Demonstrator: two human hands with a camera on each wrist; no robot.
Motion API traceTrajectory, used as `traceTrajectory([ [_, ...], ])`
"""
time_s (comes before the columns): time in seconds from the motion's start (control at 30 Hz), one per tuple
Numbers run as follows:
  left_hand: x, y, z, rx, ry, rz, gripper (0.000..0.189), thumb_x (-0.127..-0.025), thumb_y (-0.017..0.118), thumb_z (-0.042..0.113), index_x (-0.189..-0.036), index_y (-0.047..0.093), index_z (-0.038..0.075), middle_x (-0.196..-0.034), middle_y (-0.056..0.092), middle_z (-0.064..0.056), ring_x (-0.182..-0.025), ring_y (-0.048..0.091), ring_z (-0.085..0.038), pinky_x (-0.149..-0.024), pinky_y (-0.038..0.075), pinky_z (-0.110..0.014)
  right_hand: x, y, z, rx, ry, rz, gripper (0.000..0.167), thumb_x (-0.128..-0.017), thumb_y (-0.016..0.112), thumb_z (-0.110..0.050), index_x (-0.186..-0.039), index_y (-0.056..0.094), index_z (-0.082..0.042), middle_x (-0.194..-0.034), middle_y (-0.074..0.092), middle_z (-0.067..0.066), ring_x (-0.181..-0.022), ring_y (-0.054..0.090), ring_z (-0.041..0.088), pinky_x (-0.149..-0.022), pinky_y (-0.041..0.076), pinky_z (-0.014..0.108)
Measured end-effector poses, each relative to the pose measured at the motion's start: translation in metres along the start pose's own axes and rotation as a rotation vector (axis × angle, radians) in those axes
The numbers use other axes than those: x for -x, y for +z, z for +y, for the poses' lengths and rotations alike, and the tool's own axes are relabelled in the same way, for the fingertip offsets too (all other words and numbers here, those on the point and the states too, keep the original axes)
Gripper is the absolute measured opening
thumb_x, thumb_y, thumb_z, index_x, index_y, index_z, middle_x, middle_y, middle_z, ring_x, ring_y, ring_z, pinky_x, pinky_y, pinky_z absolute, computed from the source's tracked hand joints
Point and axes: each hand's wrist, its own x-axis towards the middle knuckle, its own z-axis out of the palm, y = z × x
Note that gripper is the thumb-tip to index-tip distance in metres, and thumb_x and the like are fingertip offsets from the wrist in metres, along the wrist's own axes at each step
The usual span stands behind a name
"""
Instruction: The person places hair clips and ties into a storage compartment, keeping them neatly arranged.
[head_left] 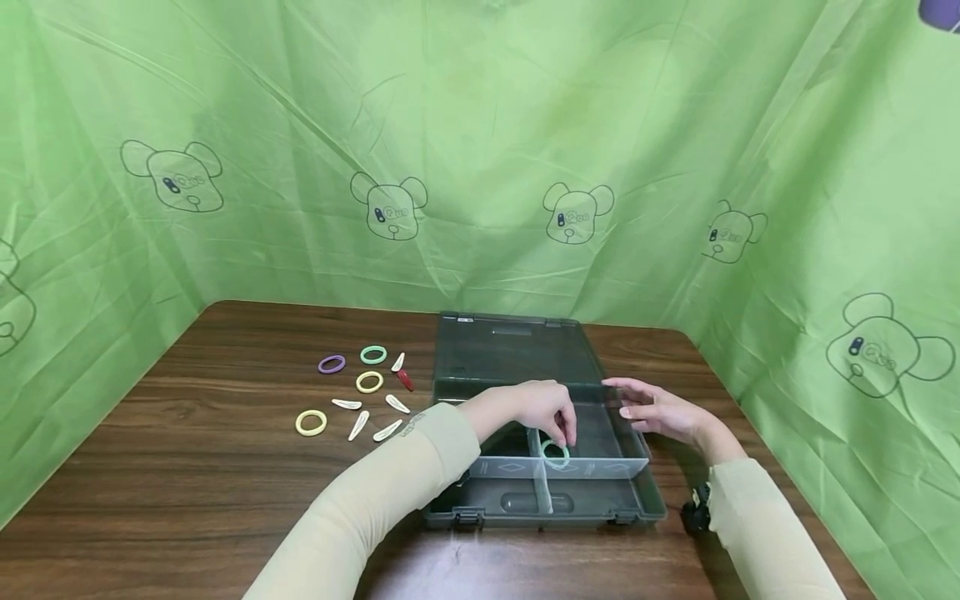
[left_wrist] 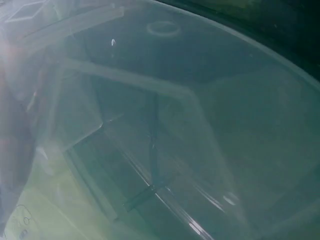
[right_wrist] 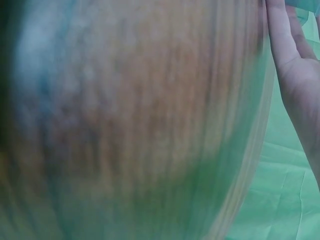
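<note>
In the head view a grey see-through storage box [head_left: 652, 500] lies with its lid [head_left: 517, 350] folded back. My left hand [head_left: 547, 410] reaches over it and pinches a pale green hair tie [head_left: 555, 463] above the compartments, near the crossing of the clear dividers [head_left: 600, 468]. At the box's right wall my right hand [head_left: 663, 414] touches the side, its fingers largely straight; the same right hand [right_wrist: 300, 80] shows at the edge of the right wrist view. The left wrist view is hazy, with box plastic [left_wrist: 150, 130] filling most of it.
Left of the box lie a purple hair tie [head_left: 332, 364], a green hair tie [head_left: 373, 355], two yellow hair ties [head_left: 311, 422], several white snap clips [head_left: 358, 426] and a red snap clip [head_left: 406, 380]. Green cloth [head_left: 480, 150] surrounds the wooden table [head_left: 187, 467].
</note>
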Motion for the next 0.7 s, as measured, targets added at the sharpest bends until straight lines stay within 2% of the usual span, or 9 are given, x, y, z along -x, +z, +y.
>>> traceTrajectory([
  [0.2, 0.002, 0.000, -0.001, 0.059, 0.032, 0.022, 0.010, -0.080, 0.075, 0.019, -0.090, 0.076, 0.019, -0.080, 0.069, 0.016, -0.072, 0.058, 0.008, -0.069, 0.045, -0.008, 0.000, 0.000, 0.001, -0.001, -0.007, -0.017, 0.056, -0.096, 0.046, -0.003, -0.148, 0.025, -0.012, -0.148, 0.022, 0.021, -0.124, 0.043, 0.016, -0.094, 0.045, 0.038],
  [0.4, 0.007, -0.007, 0.009, 0.107, 0.061, 0.056, 0.019, -0.083, 0.073, 0.019, -0.100, 0.073, 0.011, -0.083, 0.069, 0.010, -0.075, 0.058, 0.005, -0.071, 0.045, -0.009, 0.003, 0.000, 0.001, 0.006, -0.019, -0.010, 0.057, -0.097, 0.046, -0.005, -0.149, 0.022, -0.012, -0.150, 0.019, 0.022, -0.124, 0.043, 0.013, -0.094, 0.045, 0.036],
  [0.57, 0.013, -0.013, 0.023, 0.077, 0.046, 0.068, 0.022, -0.086, 0.069, 0.023, -0.105, 0.070, 0.012, -0.086, 0.067, 0.010, -0.079, 0.058, 0.005, -0.074, 0.044, -0.010, 0.005, 0.002, 0.001, 0.019, -0.024, -0.003, 0.059, -0.098, 0.046, -0.006, -0.150, 0.020, -0.013, -0.151, 0.017, 0.025, -0.127, 0.041, 0.016, -0.095, 0.045, 0.036],
  [0.7, 0.020, -0.019, 0.034, 0.035, 0.025, 0.073, 0.023, -0.087, 0.068, 0.024, -0.108, 0.068, 0.015, -0.088, 0.066, 0.010, -0.080, 0.057, 0.004, -0.075, 0.043, -0.010, 0.007, 0.003, 0.000, 0.058, -0.014, 0.031, 0.059, -0.098, 0.047, -0.009, -0.150, 0.022, -0.017, -0.152, 0.014, 0.024, -0.132, 0.033, 0.025, -0.097, 0.044, 0.038],
])
